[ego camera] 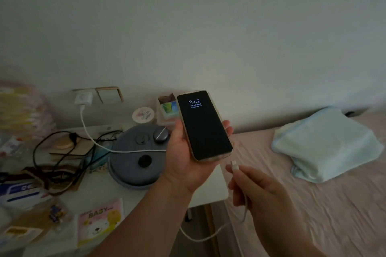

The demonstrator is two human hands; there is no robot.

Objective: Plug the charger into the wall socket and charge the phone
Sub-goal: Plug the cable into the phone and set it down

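My left hand [181, 152] holds a phone [205, 126] upright over the table's right edge, its dark screen showing 8:42. Just below the phone's bottom end, my right hand [261, 192] pinches the white cable plug [234, 166], tip pointing up and a small gap away from the phone. The white charger [83, 98] sits in the wall socket [78, 91] at the back left. Its white cable [100, 146] runs across the table, passes behind my left hand, and loops below the table edge to my right hand.
A white table [211, 185] carries a round grey appliance [133, 158], black tangled cords [54, 152], a round white tub [143, 115], a small box [167, 106] and booklets [98, 221]. A wall switch [109, 95] is beside the socket. A pink bed [313, 204] with a folded blue towel [325, 144] lies to the right.
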